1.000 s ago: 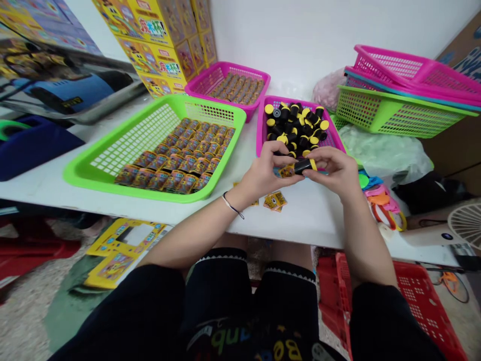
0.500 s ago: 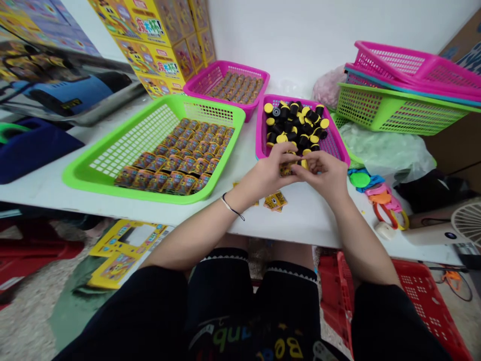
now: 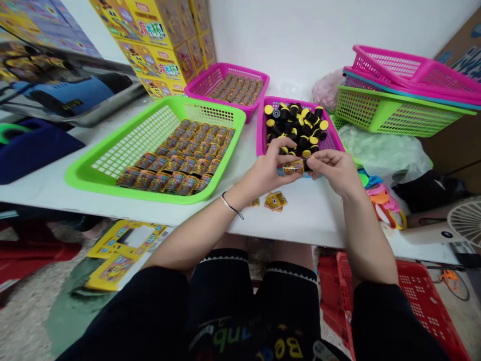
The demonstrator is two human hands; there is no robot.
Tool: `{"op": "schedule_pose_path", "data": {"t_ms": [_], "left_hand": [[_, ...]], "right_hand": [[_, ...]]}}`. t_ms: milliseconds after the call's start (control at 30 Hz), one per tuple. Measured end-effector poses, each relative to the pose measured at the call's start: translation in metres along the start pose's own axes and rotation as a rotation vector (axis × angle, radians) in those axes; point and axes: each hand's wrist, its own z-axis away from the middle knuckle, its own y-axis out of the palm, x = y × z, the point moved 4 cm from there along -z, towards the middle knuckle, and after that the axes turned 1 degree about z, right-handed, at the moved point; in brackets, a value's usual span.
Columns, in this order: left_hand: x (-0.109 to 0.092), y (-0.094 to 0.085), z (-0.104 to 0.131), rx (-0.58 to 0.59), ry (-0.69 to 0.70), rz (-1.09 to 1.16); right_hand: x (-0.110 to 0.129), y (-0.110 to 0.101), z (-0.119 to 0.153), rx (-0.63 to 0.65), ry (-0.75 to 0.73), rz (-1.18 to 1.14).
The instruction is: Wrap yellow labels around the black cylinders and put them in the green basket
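Between my two hands, at the near edge of the small pink basket, lies a small black cup with a shiny yellow printed wrapper around its left part. My left hand pinches the wrapped end, its fingers curled over the top. Thumb and fingers of my right hand close on the black end. Several loose black cups with yellow lids fill the basket beyond. Flat yellow printed pieces lie on the white table just below my hands.
To the left, a green basket holds rows of wrapped cups. Another pink basket with cups stands behind, beside stacked yellow boxes. Stacked baskets, plastic bags and a fan are at the right.
My right hand has moved slightly right and down. The wrapped cup, mostly hidden by the fingers before, now shows lengthwise between both hands.
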Motion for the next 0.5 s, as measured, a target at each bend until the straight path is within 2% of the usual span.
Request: {"op": "schedule_pose_path", "data": {"t_ms": [167, 300, 367, 400, 500], "left_hand": [[-0.007, 0.0, 0.004, 0.05, 0.042, -0.139], [-0.012, 0.002, 0.008, 0.028, 0.123, -0.21], [-0.012, 0.002, 0.008, 0.006, 0.13, -0.187], [-0.011, 0.002, 0.008, -0.021, 0.11, -0.164], [-0.008, -0.004, 0.006, -0.169, -0.007, -0.071]], "right_hand": [[-0.006, 0.005, -0.002, 0.005, 0.119, -0.106], [-0.01, 0.011, -0.002, -0.001, 0.215, -0.124], [-0.01, 0.013, -0.002, -0.005, 0.133, -0.059], [-0.008, 0.013, -0.002, -0.022, 0.042, -0.016], [0.001, 0.012, 0.003, -0.142, -0.333, 0.184]]}}
